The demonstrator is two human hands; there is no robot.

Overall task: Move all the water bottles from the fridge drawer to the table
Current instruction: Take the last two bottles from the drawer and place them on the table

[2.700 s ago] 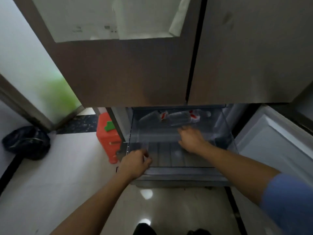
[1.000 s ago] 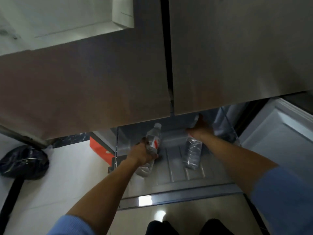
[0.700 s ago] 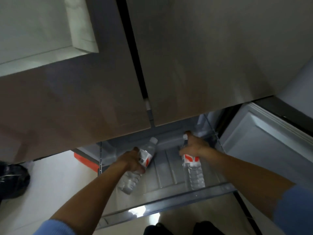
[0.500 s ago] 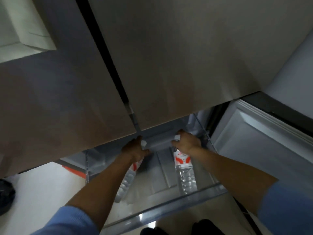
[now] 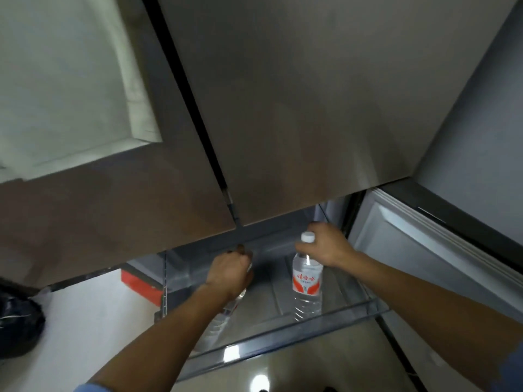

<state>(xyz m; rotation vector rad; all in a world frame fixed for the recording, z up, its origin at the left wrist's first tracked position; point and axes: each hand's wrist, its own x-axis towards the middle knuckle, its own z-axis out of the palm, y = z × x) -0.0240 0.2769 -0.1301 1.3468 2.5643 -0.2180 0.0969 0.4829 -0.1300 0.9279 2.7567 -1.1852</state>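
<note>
- Water bottles, clear plastic, two in view: both over the transparent plastic fridge drawer (image 5: 283, 332), which is pulled out below the grey fridge doors (image 5: 311, 108).
- Far left: black bag (image 5: 17, 321) on the pale floor (image 5: 85, 306); red box (image 5: 138, 281) just beside the drawer.
- Left hand (image 5: 230, 274) wrapped round the left bottle (image 5: 219, 323); bottle tilted, top hidden.
- Right hand (image 5: 325, 246) clamped on the neck of the white-capped, red-labelled right bottle (image 5: 307, 281); bottle upright.
- Hands apart, one bottle each.

The view is dim and slightly soft. Small glare spots sit on the glossy floor (image 5: 261, 381) nearby and on the front rim of the fridge drawer (image 5: 230, 349). Straight lines bend at the edges, and the black bag (image 5: 17, 323) at the left is blurred.
</note>
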